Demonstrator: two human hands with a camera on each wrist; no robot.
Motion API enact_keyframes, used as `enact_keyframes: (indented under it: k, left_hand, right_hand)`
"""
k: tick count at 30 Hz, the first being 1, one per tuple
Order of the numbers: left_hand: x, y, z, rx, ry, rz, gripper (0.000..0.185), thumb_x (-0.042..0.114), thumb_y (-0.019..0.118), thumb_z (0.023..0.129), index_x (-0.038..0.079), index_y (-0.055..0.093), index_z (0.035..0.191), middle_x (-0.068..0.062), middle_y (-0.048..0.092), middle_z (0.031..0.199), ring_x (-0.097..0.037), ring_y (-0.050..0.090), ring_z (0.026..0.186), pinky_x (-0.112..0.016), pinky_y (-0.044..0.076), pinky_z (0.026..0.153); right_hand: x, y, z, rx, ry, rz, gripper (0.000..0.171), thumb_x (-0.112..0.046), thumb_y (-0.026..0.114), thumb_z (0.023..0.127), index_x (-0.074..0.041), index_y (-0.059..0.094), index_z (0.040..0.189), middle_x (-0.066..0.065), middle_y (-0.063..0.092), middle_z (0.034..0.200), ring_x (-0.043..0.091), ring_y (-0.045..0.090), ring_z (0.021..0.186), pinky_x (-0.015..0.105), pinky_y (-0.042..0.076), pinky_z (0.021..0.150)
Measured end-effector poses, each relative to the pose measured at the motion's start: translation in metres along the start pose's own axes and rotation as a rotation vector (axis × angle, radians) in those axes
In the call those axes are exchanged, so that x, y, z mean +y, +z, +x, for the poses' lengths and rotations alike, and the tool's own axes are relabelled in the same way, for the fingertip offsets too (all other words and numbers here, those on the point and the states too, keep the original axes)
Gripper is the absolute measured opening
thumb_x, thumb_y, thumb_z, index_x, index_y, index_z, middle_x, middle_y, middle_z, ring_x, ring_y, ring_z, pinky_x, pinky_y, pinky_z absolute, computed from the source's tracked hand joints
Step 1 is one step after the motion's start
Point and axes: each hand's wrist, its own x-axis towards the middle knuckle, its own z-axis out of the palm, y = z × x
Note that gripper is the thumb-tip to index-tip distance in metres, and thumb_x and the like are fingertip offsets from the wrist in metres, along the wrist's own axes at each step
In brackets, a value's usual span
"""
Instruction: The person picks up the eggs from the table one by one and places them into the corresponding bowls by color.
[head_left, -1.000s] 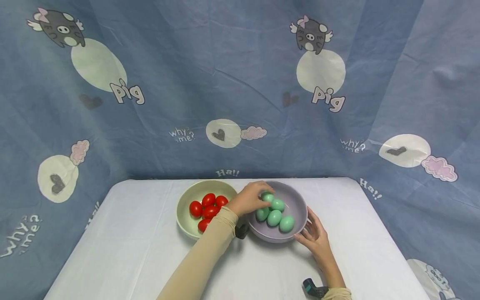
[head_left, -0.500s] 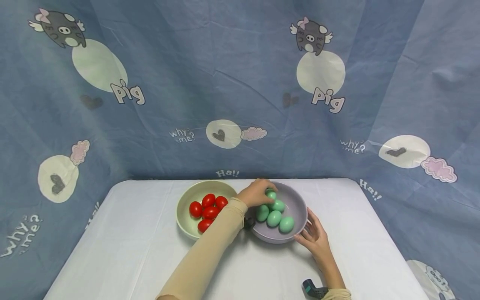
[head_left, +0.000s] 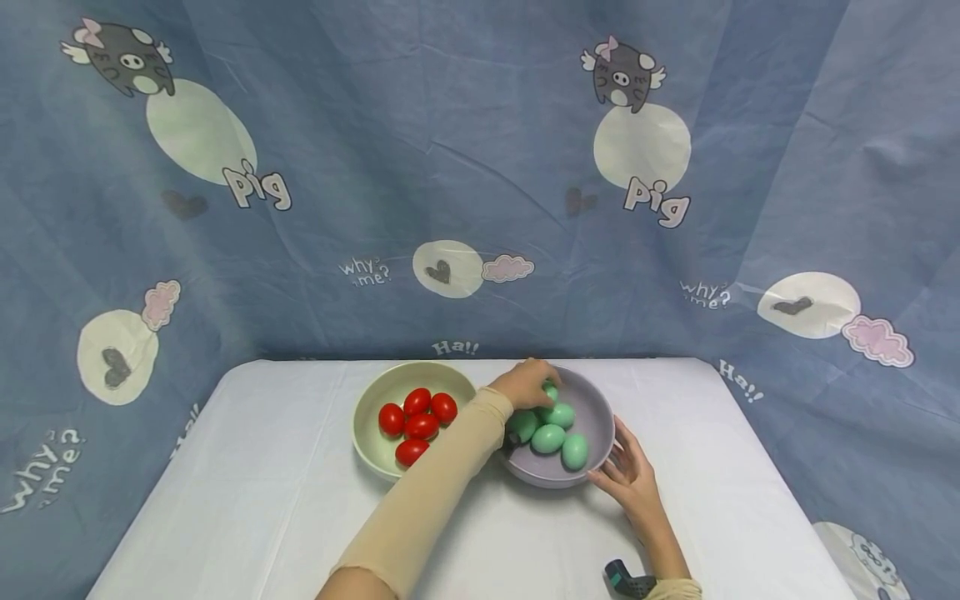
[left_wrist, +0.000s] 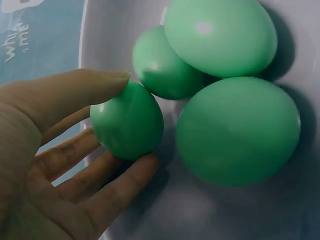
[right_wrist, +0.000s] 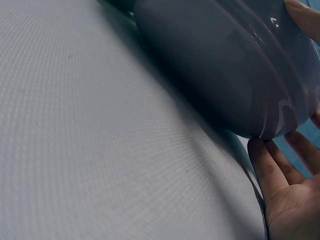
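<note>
Gripping: the left hand (head_left: 527, 386) reaches inside the lilac bowl (head_left: 597, 400) and pinches one green egg (left_wrist: 127, 121) between thumb and curled fingers (left_wrist: 125, 177), as the left wrist view shows plainly.
Held egg's place: at the far left of the lilac bowl's inside, touching a second green egg just beside it.
Other green eggs (head_left: 558, 432): three more lie in the lilac bowl's hollow, bunched together nearer the person than the held one; in the left wrist view the biggest-looking one (left_wrist: 238, 131) lies right of the held egg, and another (left_wrist: 221, 35) lies above it.
Right hand (head_left: 630, 478): fingers spread and nearly straight, fingertips (right_wrist: 261, 159) laid against the lilac bowl's outer wall (right_wrist: 220, 65) at its near right side; it is curled round nothing.
Left sleeve (head_left: 427, 496): beige, running from the near edge up to the lilac bowl's left rim.
Green bowl (head_left: 372, 394): pale, standing just left of the lilac bowl; whether the two rims touch is hidden by the sleeve.
Red eggs (head_left: 416, 414): five, gathered in the green bowl's hollow.
Worktop (head_left: 262, 500): white-clothed, carrying the lilac bowl near its far middle.
Wrist device (head_left: 626, 577): dark, on the right wrist, nearer the person than the lilac bowl.
Backdrop (head_left: 465, 167): blue cloth printed with pigs, hearts and words, hanging behind the lilac bowl.
</note>
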Motion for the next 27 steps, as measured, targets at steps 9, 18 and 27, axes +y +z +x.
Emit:
enact_keyframes:
  k: [9,18,27]
  left_hand:
    - [0.004,0.009,0.003,-0.045,0.018,0.125,0.039,0.018,0.082,0.088,0.013,0.074,0.126,-0.002,0.073,0.131,-0.02,0.066,0.127,-0.032,0.052,0.112]
    - [0.008,0.012,0.003,-0.069,0.024,0.091,0.041,0.016,0.082,0.088,0.01,0.073,0.127,-0.004,0.073,0.131,-0.022,0.069,0.124,-0.031,0.056,0.107]
    - [0.008,0.005,0.0,-0.038,0.048,0.099,0.041,0.019,0.08,0.089,0.013,0.072,0.129,-0.002,0.071,0.135,-0.021,0.065,0.128,-0.035,0.053,0.111]
  right_hand:
    - [0.0,0.0,0.0,-0.005,-0.009,0.0,0.097,0.0,0.08,0.085,-0.019,0.028,0.164,0.014,0.031,0.169,-0.008,0.049,0.133,0.013,0.047,0.107]
    - [0.0,0.0,-0.001,-0.002,-0.018,-0.001,0.096,0.0,0.08,0.084,-0.018,0.029,0.163,0.015,0.032,0.168,-0.009,0.05,0.131,0.013,0.048,0.107]
    - [0.001,-0.001,0.0,-0.008,-0.033,-0.001,0.096,0.001,0.079,0.085,-0.017,0.028,0.164,0.016,0.03,0.169,-0.008,0.05,0.132,0.012,0.047,0.107]
